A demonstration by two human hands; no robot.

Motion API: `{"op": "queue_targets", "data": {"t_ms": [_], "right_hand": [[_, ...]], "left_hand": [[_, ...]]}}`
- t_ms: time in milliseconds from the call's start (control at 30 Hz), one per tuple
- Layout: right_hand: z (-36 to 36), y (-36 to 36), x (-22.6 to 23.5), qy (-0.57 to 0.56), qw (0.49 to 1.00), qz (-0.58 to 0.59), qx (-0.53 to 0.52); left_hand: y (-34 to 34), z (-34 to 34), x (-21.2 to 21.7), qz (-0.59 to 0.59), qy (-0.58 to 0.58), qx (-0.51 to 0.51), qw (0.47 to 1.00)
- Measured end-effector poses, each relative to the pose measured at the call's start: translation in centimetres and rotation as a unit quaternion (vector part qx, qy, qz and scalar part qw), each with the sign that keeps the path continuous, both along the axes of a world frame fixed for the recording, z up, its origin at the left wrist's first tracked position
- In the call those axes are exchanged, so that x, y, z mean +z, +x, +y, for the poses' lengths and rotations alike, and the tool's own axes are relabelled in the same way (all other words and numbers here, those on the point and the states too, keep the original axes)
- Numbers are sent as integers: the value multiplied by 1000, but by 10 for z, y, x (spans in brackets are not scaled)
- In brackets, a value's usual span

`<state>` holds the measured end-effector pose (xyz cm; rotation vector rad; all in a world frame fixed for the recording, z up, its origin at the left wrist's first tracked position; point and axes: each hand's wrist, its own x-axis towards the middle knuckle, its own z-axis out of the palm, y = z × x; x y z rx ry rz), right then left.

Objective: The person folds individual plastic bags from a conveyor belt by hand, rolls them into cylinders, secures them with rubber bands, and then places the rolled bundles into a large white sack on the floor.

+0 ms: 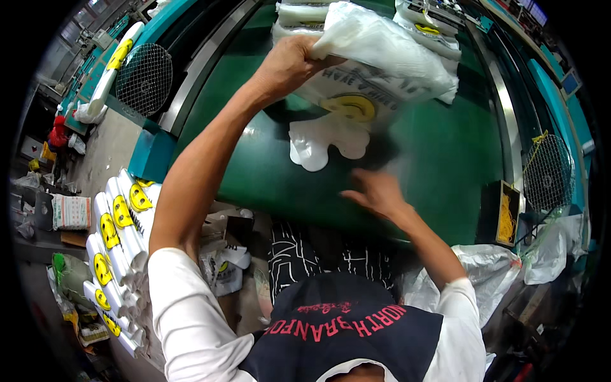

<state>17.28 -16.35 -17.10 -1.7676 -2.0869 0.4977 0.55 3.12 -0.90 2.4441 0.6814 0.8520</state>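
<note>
Left hand (294, 62) pinches white plastic bags (382, 41) by one side above the green belt's (445, 159) far half, apparently so they hang loose; right hand (380, 194), blurred, spread, empty, over belt's near half, likely leaving room.

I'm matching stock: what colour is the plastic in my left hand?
The plastic is white, showing best in the head view.

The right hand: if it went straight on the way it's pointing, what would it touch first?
Probably the white plastic flaps just ahead of the right hand. Their height above the green surface is unclear from this view, so the hand might pass over or under them.
</note>
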Motion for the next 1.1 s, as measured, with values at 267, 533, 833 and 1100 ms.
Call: {"op": "queue_targets", "data": {"t_ms": [267, 533, 833, 1100], "right_hand": [[131, 21, -35, -139, 969, 204, -7], [-62, 54, -33, 120, 991, 17, -53], [-339, 312, 202, 603, 577, -160, -528], [-237, 212, 90, 160, 880, 13, -447]], "left_hand": [[19, -15, -17, 11, -12, -95, 995], [-51, -50, -111, 113, -127, -50, 984], [-56, -104, -146, 104, -182, -79, 975], [-56, -88, -132, 86, -203, -33, 975]]}}
